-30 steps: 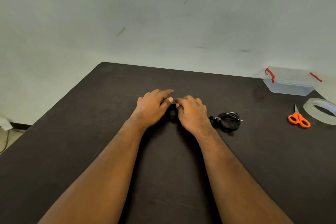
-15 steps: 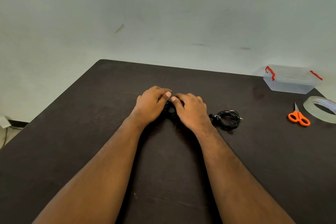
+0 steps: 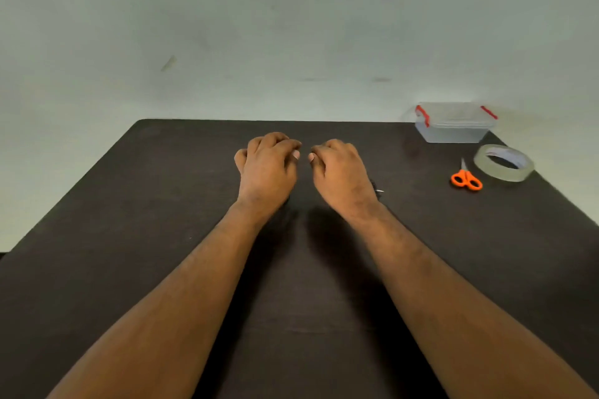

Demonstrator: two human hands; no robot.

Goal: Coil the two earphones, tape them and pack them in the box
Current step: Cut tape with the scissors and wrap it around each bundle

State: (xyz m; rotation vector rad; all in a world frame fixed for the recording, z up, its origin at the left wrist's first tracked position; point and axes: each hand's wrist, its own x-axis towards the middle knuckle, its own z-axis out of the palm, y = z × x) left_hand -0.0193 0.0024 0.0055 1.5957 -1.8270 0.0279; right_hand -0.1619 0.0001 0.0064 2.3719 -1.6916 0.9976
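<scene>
My left hand (image 3: 267, 168) and my right hand (image 3: 340, 175) hover side by side over the middle of the dark table (image 3: 146, 220), a small gap between them. Both have curled fingers with the thumb pressed to the forefinger, pinching the first black earphone. Its cord is hard to make out against the dark top. My right wrist hides nearly all of the second coiled earphone (image 3: 377, 188); only a dark edge and its metal plug show. The clear box (image 3: 453, 125) with red latches stands shut at the far right corner.
A roll of clear tape (image 3: 504, 162) lies near the right edge, in front of the box. Orange-handled scissors (image 3: 466, 178) lie just left of the roll. A pale wall rises behind the table's far edge.
My hands were touching over the black earphone; now they have drawn apart and lifted a little. The view has shifted, and my right wrist now covers the second coil.
</scene>
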